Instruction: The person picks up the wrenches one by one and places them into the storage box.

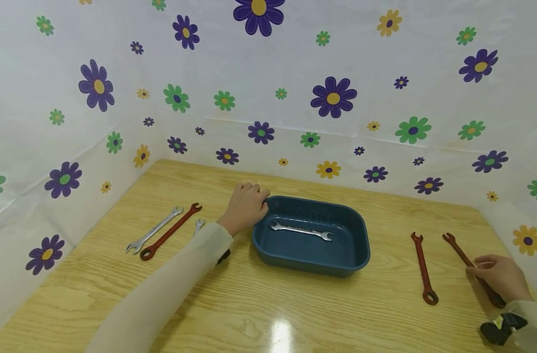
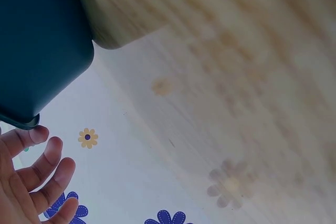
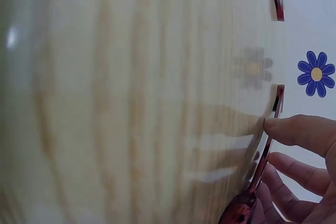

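My left hand (image 1: 246, 206) holds the left rim of a dark blue plastic bin (image 1: 310, 267). In the left wrist view a fingertip touches the rim from outside, while the other fingers hang loosely bent. Inside the bin lies one silver open-ended wrench (image 1: 301, 230). At the far right, my right hand (image 1: 500, 277) pinches the shaft of a red combination wrench (image 1: 460, 252) between thumb and fingers. That wrench lies low along the tabletop, its ring end partly behind the hand. Just left of it rests a second red wrench (image 1: 423, 264).
Left of the bin lie a long silver wrench (image 1: 156, 229), a red wrench (image 1: 171, 232) and a smaller silver wrench (image 1: 199, 225), partly hidden by my left sleeve. A white flowered sheet (image 1: 290, 63) hangs around the wooden table (image 1: 233, 314).
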### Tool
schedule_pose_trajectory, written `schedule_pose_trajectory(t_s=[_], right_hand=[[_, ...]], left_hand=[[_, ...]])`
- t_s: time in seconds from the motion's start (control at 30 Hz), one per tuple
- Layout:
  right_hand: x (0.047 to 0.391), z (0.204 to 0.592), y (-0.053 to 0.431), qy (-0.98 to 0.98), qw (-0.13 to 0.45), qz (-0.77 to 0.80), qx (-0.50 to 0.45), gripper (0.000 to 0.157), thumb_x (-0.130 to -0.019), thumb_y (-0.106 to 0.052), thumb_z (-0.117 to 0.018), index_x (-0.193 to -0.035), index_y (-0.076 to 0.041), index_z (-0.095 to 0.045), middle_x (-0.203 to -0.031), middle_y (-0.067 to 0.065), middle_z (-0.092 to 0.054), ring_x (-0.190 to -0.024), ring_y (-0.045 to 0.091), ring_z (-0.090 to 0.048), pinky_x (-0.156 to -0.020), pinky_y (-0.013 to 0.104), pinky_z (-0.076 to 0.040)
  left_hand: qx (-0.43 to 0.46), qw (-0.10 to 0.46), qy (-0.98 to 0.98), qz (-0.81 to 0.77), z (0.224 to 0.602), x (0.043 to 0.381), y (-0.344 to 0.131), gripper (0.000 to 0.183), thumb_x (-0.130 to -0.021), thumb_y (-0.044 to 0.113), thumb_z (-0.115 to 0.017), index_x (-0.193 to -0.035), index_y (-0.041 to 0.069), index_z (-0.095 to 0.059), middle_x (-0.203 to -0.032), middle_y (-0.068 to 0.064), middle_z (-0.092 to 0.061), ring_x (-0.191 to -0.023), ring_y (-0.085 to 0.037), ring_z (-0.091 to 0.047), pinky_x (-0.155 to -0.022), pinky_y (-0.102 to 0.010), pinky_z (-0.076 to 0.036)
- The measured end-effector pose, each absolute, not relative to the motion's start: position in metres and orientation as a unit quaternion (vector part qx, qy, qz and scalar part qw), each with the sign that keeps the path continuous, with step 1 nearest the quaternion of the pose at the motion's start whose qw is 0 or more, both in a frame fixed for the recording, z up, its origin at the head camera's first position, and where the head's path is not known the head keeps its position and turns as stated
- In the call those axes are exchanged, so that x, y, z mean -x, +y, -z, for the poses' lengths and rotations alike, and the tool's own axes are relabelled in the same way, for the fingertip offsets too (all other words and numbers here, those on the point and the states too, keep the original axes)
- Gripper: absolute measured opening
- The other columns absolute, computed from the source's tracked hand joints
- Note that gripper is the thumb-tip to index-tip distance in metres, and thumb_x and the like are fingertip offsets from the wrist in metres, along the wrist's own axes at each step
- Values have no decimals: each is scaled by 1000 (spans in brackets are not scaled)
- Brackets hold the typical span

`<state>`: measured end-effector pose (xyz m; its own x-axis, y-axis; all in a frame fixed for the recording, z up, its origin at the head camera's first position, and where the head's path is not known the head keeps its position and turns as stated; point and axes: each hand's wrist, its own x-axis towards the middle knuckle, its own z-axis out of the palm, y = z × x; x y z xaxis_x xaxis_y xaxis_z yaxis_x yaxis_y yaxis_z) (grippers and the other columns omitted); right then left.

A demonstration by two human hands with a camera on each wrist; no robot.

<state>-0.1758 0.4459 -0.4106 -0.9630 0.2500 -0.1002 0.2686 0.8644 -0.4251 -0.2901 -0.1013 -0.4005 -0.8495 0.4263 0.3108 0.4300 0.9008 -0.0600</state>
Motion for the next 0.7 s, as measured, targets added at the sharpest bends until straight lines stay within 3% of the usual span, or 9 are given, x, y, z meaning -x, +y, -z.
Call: schedule_pose_trajectory(t_s=[0.07,0.33,0.57,0.7], right_hand=[[176,410,445,964,23,226,-136,53,-80,-18,-70,-107,23,-52,-93,36,-62,-69,33,-62,-58,40,-50],[177,410,443,971,-4,206,-121,41,-77,-11,-70,-101,20,-58,-82,29,-67,-55,12,-57,-53,31,-46],[180,407,443,978,13,178,-109,34,-75,-10,-71,-97,15,-64,-80,27,-68,-68,35,-63,-58,37,-46],[181,406,443,979,21,173,-108,33,-75,-11,-72,-97,13,-65,-80,26,-68,-72,39,-63,-62,42,-46]], left_hand=[[224,163,-961,7,401,290,-101,24,-91,26,-51,-109,16,-62,-97,-7,-63,-91,-25,-56,-86,-43,-43],[223,162,-961,11,400,290,-101,23,-91,26,-51,-108,16,-62,-96,-7,-62,-91,-25,-56,-86,-44,-43],[217,148,-965,11,397,289,-100,24,-91,26,-51,-110,16,-62,-99,-7,-62,-93,-25,-56,-85,-43,-42],[210,136,-968,11,396,288,-99,26,-92,26,-50,-112,16,-61,-101,-8,-62,-95,-26,-56,-86,-44,-43]])
